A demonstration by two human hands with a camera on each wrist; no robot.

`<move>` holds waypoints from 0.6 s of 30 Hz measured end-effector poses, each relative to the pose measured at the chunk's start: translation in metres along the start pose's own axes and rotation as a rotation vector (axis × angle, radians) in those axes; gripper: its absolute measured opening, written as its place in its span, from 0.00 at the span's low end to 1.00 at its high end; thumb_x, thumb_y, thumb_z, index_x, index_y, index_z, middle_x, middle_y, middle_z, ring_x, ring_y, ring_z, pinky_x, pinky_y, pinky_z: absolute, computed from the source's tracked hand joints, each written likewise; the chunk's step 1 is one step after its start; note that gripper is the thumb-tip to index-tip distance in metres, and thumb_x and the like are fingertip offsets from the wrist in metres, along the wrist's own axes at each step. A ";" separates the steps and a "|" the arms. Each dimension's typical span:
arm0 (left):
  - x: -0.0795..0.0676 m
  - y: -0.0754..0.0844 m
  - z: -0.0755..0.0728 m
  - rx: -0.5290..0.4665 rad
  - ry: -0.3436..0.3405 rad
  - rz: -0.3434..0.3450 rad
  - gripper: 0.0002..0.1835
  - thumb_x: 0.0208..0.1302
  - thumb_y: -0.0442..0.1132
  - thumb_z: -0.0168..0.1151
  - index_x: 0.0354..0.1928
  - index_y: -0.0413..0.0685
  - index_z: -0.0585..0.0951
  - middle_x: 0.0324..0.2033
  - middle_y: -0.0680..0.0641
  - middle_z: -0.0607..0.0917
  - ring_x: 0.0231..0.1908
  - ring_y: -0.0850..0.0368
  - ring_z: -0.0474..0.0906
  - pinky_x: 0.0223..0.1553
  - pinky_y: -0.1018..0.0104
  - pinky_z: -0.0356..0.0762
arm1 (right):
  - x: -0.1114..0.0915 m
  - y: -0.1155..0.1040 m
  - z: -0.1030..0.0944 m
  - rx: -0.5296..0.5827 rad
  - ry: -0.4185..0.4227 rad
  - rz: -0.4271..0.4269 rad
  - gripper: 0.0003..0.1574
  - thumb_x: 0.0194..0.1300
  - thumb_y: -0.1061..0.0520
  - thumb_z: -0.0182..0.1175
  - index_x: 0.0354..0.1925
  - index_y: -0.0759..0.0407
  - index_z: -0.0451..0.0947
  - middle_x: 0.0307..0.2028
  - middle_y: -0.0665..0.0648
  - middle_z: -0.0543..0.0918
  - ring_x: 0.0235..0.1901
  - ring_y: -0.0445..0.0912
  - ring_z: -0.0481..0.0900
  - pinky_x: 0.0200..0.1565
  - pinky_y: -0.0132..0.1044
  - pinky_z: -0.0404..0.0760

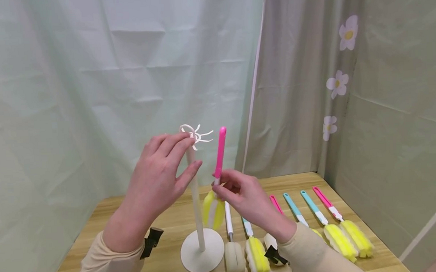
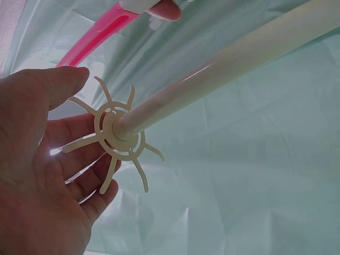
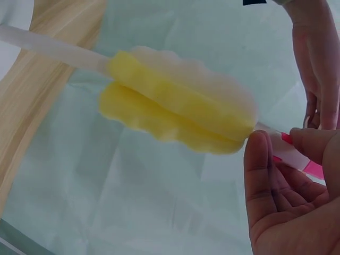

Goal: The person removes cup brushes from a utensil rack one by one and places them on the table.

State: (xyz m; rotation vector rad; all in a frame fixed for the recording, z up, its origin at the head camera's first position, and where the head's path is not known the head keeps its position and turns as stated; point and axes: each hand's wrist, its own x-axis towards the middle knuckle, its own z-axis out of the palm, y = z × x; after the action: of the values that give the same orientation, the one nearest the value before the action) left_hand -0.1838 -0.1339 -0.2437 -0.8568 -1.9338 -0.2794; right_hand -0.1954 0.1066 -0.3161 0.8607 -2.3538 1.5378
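Note:
A white stand [image 1: 196, 207] with a round base rises from the table, and a ring of curved hooks [image 2: 141, 175] circles its top. My left hand [image 1: 160, 172] reaches to that top. Its fingers [image 2: 79, 159] lie extended against the hook ring, while the thumb is held away. To the right of the pole, my right hand [image 1: 252, 196] pinches a sponge bottle brush [image 1: 220, 154] at its white neck. The brush is upright, pink handle above and yellow-and-white sponge head [image 3: 180, 101] below. From the head view, some of my right fingers are hidden.
Several more sponge brushes lie side by side on the wooden table [image 1: 160, 237], right of the stand. Their handles are pink, blue [image 1: 313, 207] or white [image 1: 228, 219]. Pale curtains [image 1: 163, 85] hang behind, with flower shapes [image 1: 337, 83] at the right.

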 end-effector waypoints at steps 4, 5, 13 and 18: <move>0.001 0.000 -0.001 -0.001 -0.005 -0.002 0.30 0.64 0.40 0.83 0.65 0.36 0.84 0.62 0.36 0.85 0.59 0.31 0.77 0.62 0.40 0.77 | -0.002 -0.001 -0.006 0.023 0.018 0.001 0.18 0.77 0.56 0.72 0.62 0.53 0.86 0.40 0.50 0.90 0.36 0.47 0.89 0.41 0.39 0.90; 0.001 0.000 -0.001 -0.001 -0.005 -0.003 0.30 0.64 0.40 0.83 0.65 0.36 0.84 0.62 0.36 0.85 0.59 0.31 0.77 0.62 0.40 0.77 | -0.002 0.000 -0.007 0.025 0.021 0.003 0.18 0.78 0.55 0.71 0.62 0.52 0.86 0.40 0.51 0.90 0.36 0.47 0.89 0.41 0.39 0.90; 0.001 -0.001 0.000 -0.005 -0.003 0.003 0.30 0.65 0.41 0.82 0.65 0.36 0.84 0.62 0.36 0.85 0.59 0.31 0.77 0.63 0.40 0.76 | -0.010 0.012 -0.013 0.045 0.036 0.089 0.15 0.79 0.53 0.70 0.59 0.54 0.86 0.37 0.54 0.87 0.34 0.53 0.86 0.39 0.38 0.87; 0.000 -0.001 0.000 -0.006 -0.005 0.003 0.30 0.66 0.41 0.81 0.66 0.36 0.84 0.62 0.36 0.85 0.59 0.31 0.77 0.64 0.40 0.75 | -0.011 0.022 -0.008 0.070 0.010 0.150 0.11 0.79 0.54 0.70 0.54 0.57 0.87 0.36 0.55 0.87 0.33 0.50 0.86 0.38 0.38 0.89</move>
State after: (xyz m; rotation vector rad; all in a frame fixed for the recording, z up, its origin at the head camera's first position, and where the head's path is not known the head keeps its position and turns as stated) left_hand -0.1844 -0.1350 -0.2436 -0.8651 -1.9370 -0.2810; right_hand -0.1997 0.1236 -0.3346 0.7023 -2.4192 1.6865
